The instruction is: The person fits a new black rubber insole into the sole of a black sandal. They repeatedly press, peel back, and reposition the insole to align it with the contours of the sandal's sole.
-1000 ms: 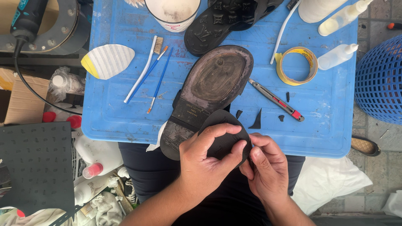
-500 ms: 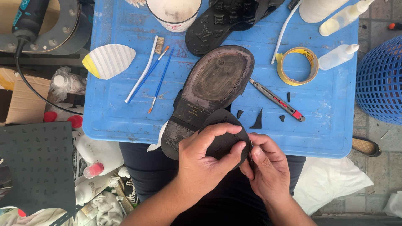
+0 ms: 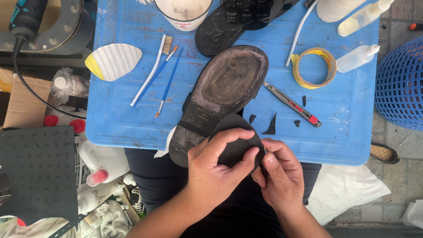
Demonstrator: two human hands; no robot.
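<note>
Packaging first: two white squeeze bottles (image 3: 358,57) with nozzle tips lie at the top right of the blue plastic table (image 3: 119,123), the upper one partly cut off by the frame, with no label I can make out. Next to them a roll of yellow tape (image 3: 313,67) lies flat, and a white tub (image 3: 183,12) at the top edge is chopped off halfway. Down left, off the table, there are white jugs and a bottle with a pink cap (image 3: 96,177), mostly buried in clutter.

Textures: the upturned shoe (image 3: 220,97) shows a scuffed, dull grey-brown sole with a stamped heel area. A black rubber sole piece (image 3: 235,143), matte and rounded, sits right over the heel end at the table's near edge. The left hand (image 3: 216,169) is curled around it, thumb on top and fingers wrapped over the edge. The right hand (image 3: 282,176) pinches its right rim between thumb and fingertips, which hides that edge.

Nearby: a utility knife (image 3: 293,104), black rubber offcuts (image 3: 269,126), thin brushes (image 3: 161,72), and a striped white-and-yellow insole piece (image 3: 112,60).
</note>
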